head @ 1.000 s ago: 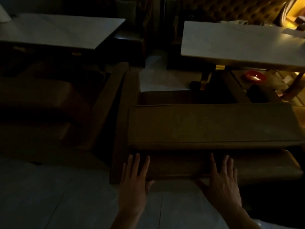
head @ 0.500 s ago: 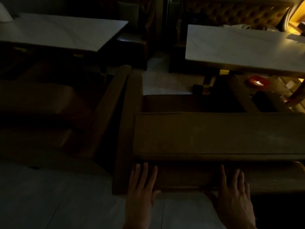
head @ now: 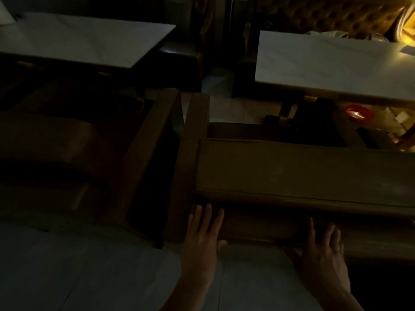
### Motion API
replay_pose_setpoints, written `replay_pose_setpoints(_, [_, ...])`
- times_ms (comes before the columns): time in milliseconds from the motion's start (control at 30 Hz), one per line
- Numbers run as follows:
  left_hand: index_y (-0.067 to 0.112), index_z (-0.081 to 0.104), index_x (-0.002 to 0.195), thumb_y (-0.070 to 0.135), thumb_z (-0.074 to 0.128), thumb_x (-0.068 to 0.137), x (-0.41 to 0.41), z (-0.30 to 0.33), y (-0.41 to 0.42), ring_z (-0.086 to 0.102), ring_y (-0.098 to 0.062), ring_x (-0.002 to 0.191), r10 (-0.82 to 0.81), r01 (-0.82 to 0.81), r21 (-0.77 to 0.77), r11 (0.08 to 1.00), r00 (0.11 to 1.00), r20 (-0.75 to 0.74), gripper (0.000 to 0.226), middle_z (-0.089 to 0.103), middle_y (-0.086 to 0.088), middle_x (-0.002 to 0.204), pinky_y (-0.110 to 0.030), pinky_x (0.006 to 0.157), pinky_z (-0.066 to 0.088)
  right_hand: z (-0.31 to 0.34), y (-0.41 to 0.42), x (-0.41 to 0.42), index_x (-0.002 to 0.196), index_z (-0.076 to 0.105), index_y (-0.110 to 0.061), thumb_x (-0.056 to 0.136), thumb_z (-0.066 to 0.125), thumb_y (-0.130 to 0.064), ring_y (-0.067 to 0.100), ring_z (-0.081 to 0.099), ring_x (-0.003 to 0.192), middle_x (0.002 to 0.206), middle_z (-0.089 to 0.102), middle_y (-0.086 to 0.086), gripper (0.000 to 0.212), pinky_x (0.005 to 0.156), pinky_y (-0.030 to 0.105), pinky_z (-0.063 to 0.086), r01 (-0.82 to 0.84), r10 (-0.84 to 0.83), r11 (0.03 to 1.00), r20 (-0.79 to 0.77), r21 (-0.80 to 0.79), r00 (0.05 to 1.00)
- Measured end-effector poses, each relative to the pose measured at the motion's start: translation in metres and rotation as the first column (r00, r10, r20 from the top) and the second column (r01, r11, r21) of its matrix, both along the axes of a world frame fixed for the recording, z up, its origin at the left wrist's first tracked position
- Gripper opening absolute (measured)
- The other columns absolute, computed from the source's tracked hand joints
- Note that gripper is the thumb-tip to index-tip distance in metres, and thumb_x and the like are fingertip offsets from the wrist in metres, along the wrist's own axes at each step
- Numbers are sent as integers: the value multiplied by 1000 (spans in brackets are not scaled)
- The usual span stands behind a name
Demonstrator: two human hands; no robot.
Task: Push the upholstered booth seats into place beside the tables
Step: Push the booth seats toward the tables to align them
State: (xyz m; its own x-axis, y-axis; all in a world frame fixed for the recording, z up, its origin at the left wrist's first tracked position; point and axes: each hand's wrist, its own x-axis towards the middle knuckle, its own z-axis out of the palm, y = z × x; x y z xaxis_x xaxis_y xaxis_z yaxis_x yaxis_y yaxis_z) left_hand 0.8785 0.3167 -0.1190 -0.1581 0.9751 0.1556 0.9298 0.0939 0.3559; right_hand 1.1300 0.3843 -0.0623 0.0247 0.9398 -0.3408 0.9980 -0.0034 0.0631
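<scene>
A brown upholstered booth seat (head: 292, 171) fills the middle and right of the dim head view, its back toward me. My left hand (head: 203, 234) lies flat on the lower back panel near the seat's left arm, fingers spread. My right hand (head: 323, 248) presses flat on the same panel further right. Beyond the seat stands a white-topped table (head: 332, 63). A second brown booth seat (head: 143, 158) stands at the left, beside another white-topped table (head: 78, 39).
A narrow gap runs between the two seats' arms. A red round object (head: 358, 112) glows under the right table. A tufted bench (head: 325, 16) lines the far wall. Pale floor tiles (head: 89, 272) lie under my arms.
The seat and both tables sit lower and closer in view than before. Both hands stay flat on the seat's back panel, and the gap to the right table looks smaller.
</scene>
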Motion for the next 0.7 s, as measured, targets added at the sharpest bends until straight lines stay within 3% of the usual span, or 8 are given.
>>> replay_pose_setpoints(167, [29, 40, 146, 41, 81, 69, 3, 1, -1, 27, -31, 143, 18, -18, -8, 1000, 1000, -11, 88, 42, -6, 150, -49, 113, 29, -2, 0, 4, 156, -11, -16, 69, 1, -84, 49, 2, 147, 158, -2, 34, 111, 120, 55, 18, -11, 12, 1000, -28, 7, 1000])
replay_pose_setpoints(300, [30, 38, 146, 42, 78, 73, 3, 3, -1, 27, -30, 143, 42, -42, -41, 998, 999, -9, 84, 40, -6, 151, -49, 114, 29, 0, 0, 4, 154, -16, -16, 67, -4, -83, 48, -1, 148, 158, -7, 33, 110, 121, 54, 15, -23, 23, 1000, -26, 17, 999])
replay_pose_setpoints(433, [29, 38, 146, 41, 77, 76, 5, 9, -2, 25, -32, 144, 61, -64, -68, 996, 997, -45, 81, 40, -7, 151, -49, 115, 25, 1, -2, 10, 154, -16, -18, 80, 17, -84, 46, -3, 148, 159, -9, 31, 105, 122, 53, 13, -48, 50, 999, -51, 21, 997])
replay_pose_setpoints(700, [32, 11, 154, 54, 47, 94, 18, 45, -11, -3, -27, 149, 84, -101, -217, 971, 993, -86, 74, 7, -3, 163, -42, 119, 15, 14, 0, 31, 156, -11, -27, 85, 32, -79, 39, -8, 150, 162, -11, 23, 98, 122, 51, 17, -130, 125, 991, -164, -20, 979])
